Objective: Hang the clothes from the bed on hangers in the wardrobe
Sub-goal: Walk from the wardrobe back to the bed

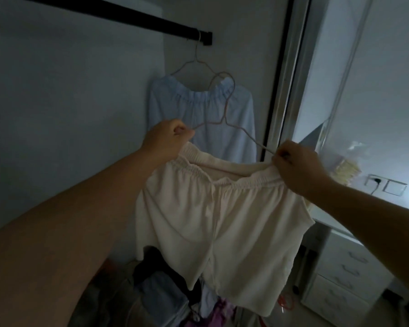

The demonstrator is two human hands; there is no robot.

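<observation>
A pair of cream shorts [222, 220] with an elastic waistband hangs from a thin white wire hanger [224, 119] that I hold up in front of me. My left hand [165, 140] pinches the hanger's left end together with the waistband. My right hand [298, 166] pinches its right end and the waistband there. The hanger's hook points up, below the black wardrobe rail [118, 16]. Behind it, a light blue garment [198, 114] hangs on another wire hanger [196, 60] at the rail's right end.
A pile of dark and coloured clothes [175, 293] lies at the wardrobe's bottom. The wardrobe's sliding-door frame [286, 74] stands just right of the rail. A white drawer unit [347, 267] and a wall socket [376, 181] are at the right.
</observation>
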